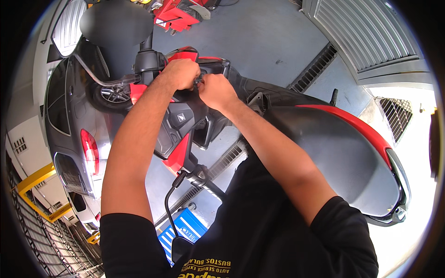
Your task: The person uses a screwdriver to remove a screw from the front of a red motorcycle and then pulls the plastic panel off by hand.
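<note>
A red and black scooter stands before me, its grey seat (343, 153) to my right and its front panel (175, 121) under my forearms. Both arms reach to the far side of the panel. My left hand (182, 74) is closed there, knuckles up, beside the red trim. Close against it, my right hand (217, 92) is closed too, with thumb and fingertips pinched. A small dark piece (199, 79) shows between the two hands; its kind is hidden by my fingers.
The near handlebar grip (214, 189) and its mirror stalk (169, 204) rise close to my body. At left stands a dark car (69, 116). A blue box (185, 229) sits on the floor. Red equipment (178, 16), a drain grate (315, 67) and a corrugated metal door (366, 34) lie beyond.
</note>
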The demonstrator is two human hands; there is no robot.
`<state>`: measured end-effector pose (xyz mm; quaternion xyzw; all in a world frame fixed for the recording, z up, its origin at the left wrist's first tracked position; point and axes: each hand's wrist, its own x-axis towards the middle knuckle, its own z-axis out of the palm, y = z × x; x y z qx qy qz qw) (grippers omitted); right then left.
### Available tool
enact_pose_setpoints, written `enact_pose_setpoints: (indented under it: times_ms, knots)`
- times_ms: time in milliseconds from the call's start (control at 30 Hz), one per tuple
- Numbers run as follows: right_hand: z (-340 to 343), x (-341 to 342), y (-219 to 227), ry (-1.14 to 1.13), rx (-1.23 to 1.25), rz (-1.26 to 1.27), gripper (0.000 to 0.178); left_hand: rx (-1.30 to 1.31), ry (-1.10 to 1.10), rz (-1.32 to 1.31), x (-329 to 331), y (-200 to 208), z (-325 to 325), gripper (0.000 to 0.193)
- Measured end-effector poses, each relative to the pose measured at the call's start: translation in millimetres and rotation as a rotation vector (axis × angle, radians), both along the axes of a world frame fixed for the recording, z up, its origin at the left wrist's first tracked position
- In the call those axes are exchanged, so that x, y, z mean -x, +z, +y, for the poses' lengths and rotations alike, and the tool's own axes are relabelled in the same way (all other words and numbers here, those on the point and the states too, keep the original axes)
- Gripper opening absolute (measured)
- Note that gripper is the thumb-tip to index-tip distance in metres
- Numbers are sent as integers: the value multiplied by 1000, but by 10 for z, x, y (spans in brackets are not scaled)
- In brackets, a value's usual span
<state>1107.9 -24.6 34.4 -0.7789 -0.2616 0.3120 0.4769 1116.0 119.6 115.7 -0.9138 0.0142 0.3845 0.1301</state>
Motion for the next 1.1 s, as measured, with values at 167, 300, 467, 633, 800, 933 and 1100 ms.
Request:
enact_pose_setpoints:
  times_ms: [167,300,467,633,800,933,1100]
  knots:
    - [-84,59,-26,-14,-62,-117,19,44,-28,-34,55,-14,80,19]
    - [-106,39,-49,64,-50,-262,20,-163,-250,-139,135,-133,95,15]
    - [-23,68,-130,124,70,-176,22,-298,-255,-41,109,-171,-57,16]
    - [-21,126,-218,63,-34,-190,23,-353,-326,10,108,-207,-90,18]
    - [-20,143,-247,41,-96,-272,20,-387,-439,123,71,-293,-81,17]
    - [-80,93,-260,24,-103,-310,19,-316,-517,79,61,-341,-80,13]
    - [-298,29,-301,35,-75,-270,19,-314,-510,30,100,-301,-32,12]
